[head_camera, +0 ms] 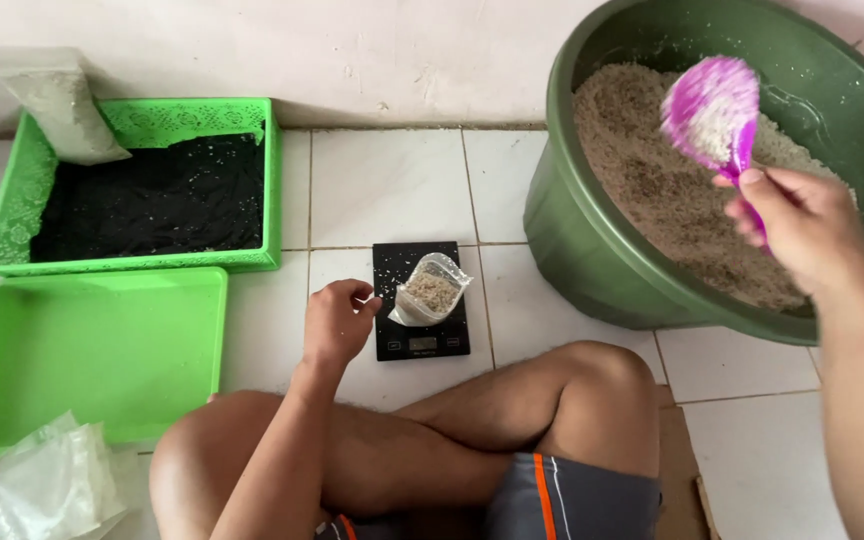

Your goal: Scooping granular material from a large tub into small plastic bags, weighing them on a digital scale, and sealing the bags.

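Note:
My right hand grips a purple plastic scoop loaded with pale grain and holds it above a big green basin full of the same grain. My left hand rests with curled fingers at the left edge of a small black scale on the tiled floor, touching or nearly touching a small clear bag that stands open on the scale, partly filled with grain.
A green basket lined in black stands at the back left with a filled bag leaning in its corner. A green lid lies in front of it, and clear plastic bags lie by my crossed legs.

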